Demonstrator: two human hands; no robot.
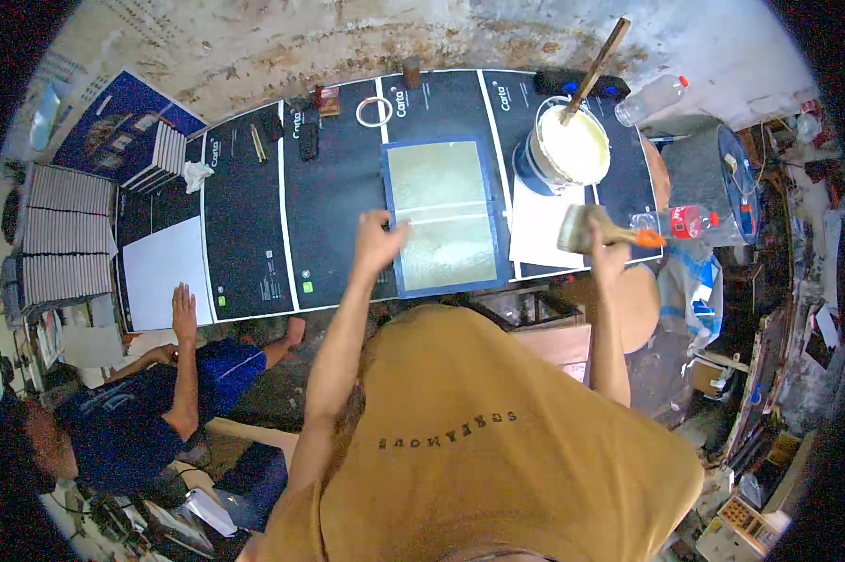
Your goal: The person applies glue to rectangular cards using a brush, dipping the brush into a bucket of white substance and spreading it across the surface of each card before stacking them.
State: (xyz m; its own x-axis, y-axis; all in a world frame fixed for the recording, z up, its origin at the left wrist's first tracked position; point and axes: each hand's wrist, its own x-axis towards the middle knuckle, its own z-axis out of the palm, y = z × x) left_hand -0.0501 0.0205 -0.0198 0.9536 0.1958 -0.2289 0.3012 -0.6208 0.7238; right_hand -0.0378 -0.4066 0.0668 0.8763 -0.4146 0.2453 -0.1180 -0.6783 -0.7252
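My right hand (pixel 607 258) grips a wide flat paintbrush (pixel 586 229) with an orange handle end, over white paper sheets (pixel 544 229) at the table's right. My left hand (pixel 377 245) hovers by the left edge of a blue-bordered book cover (pixel 394 258), fingers loosely bent, thumb apart, with nothing visible in them. Two pale grey-green boards lie on that cover, a thin light strip between them, and their surface looks wet and shiny. Beyond the brush stands a bucket (pixel 535 155) of cream-white paste (pixel 575 145) with a wooden stick (pixel 595 70) leaning in it.
Black printed boards cover the table (pixel 333 215). A tape roll (pixel 374 111) lies at the back. Plastic bottles (pixel 692 222) lie right. Stacked books (pixel 64 229) stand left. A co-worker's hand (pixel 184 309) rests on a white sheet (pixel 165 272) at the left end.
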